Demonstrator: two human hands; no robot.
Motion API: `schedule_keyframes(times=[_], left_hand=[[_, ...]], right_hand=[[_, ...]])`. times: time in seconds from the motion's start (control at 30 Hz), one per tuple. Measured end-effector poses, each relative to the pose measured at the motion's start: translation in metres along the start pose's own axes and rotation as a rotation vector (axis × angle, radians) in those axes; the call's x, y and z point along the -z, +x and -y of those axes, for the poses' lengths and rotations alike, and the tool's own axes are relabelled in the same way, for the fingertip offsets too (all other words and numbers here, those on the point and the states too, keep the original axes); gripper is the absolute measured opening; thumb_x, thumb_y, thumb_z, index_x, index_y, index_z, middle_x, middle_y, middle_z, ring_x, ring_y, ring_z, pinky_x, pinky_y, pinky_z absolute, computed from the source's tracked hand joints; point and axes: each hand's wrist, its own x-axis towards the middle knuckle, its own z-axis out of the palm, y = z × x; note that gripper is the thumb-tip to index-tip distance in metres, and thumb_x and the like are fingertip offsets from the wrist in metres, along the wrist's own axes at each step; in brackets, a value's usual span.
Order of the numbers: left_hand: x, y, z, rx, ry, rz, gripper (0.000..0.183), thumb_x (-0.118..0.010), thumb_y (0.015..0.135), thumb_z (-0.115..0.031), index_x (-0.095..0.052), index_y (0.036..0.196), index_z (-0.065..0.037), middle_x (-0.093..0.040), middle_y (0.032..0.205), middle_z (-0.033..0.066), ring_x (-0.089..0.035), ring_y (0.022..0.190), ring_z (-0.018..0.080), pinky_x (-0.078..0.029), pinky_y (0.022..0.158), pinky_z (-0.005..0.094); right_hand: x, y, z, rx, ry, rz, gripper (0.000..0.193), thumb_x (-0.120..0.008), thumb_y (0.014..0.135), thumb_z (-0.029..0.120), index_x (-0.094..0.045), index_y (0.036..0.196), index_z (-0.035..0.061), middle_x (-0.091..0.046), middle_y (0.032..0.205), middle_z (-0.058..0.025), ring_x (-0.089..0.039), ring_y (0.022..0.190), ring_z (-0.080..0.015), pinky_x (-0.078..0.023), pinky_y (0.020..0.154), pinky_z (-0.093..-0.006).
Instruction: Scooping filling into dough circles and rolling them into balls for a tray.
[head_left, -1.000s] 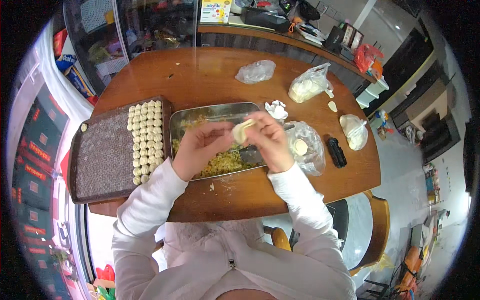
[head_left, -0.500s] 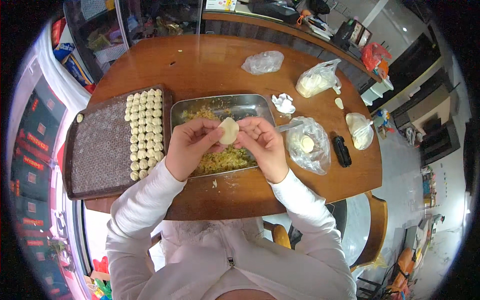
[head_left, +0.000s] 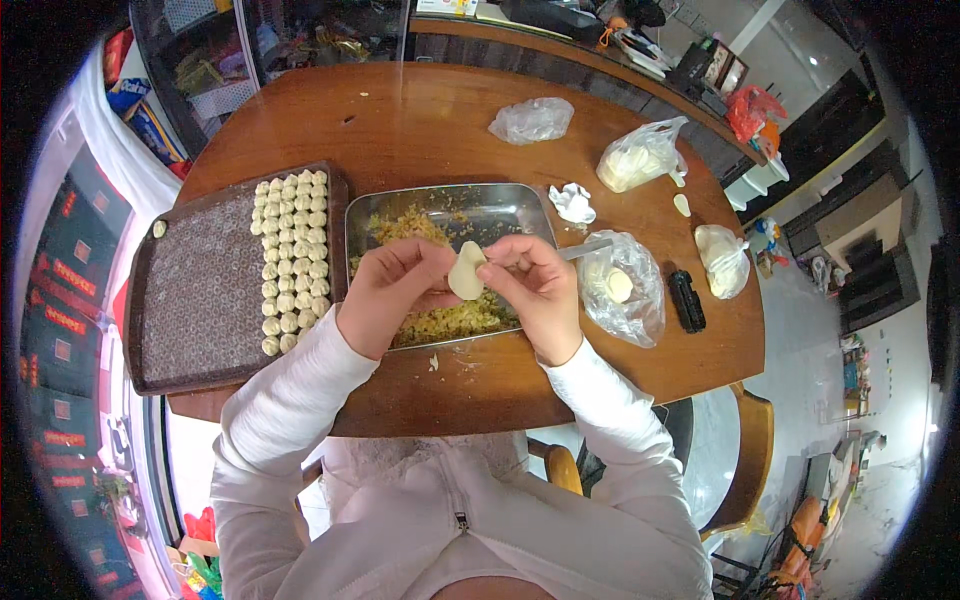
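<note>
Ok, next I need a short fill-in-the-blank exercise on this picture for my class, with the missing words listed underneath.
1. The left hand and right hand hold a thin wrapper made of ____.
2. The metal pan of filling stands to the ____ of the dark tray.
3. Exactly ____ dumpling lies apart from the rows, near the tray's left edge.
4. The person's sleeves are ____ in colour.

Missing words: dough; right; one; white.
</note>
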Motion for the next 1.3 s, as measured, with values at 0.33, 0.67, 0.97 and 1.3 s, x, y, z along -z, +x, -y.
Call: schedule_keyframes(times=[0.33, 0.67, 0.97, 1.3], left_hand=[[0.004, -0.001, 0.0, 0.084, -0.032, 0.037, 0.022, -0.064, 0.095, -0.022, -0.065, 0.106, -0.004, -0.068, 0.1, 0.0045, -0.067, 0.092, 0.0129, -0.057, 0.082, 0.029], [0.004, -0.001, 0.0, 0.118, -0.1, 0.056, 0.02, -0.065, 0.093, -0.016, -0.065, 0.107, -0.002, -0.068, 0.104, 0.0069, -0.066, 0.097, 0.016, -0.057, 0.086, 0.0311], [0.005, -0.002, -0.004, 0.209, -0.182, 0.109, 0.026, -0.061, 0.094, -0.016, -0.061, 0.116, -0.004, -0.066, 0.11, 0.0059, -0.066, 0.099, 0.017, -0.058, 0.086, 0.0326], [0.006, -0.003, -0.006, 0.202, -0.137, 0.08, 0.024, -0.062, 0.094, -0.015, -0.061, 0.115, -0.003, -0.066, 0.108, 0.0059, -0.066, 0.099, 0.0154, -0.057, 0.086, 0.0298]], right_hand=[[-0.005, -0.002, 0.0, 0.146, -0.174, -0.004, 0.013, -0.066, 0.087, -0.005, -0.064, 0.099, 0.0004, -0.065, 0.096, -0.0058, -0.064, 0.087, -0.0115, -0.052, 0.075, -0.0237], [-0.011, -0.003, 0.016, 0.445, -0.665, -0.078, 0.014, -0.07, 0.078, -0.004, -0.068, 0.09, 0.0015, -0.065, 0.093, -0.0126, -0.066, 0.083, -0.0258, -0.053, 0.072, -0.0318], [-0.013, -0.006, 0.018, 0.544, -0.702, -0.082, 0.015, -0.068, 0.079, -0.004, -0.067, 0.093, 0.0028, -0.065, 0.095, -0.0121, -0.066, 0.085, -0.028, -0.053, 0.074, -0.0346], [-0.012, -0.003, 0.016, 0.64, -0.789, 0.029, 0.019, -0.069, 0.077, -0.002, -0.065, 0.095, 0.0039, -0.062, 0.102, -0.0104, -0.061, 0.09, -0.03, -0.051, 0.076, -0.0378]])
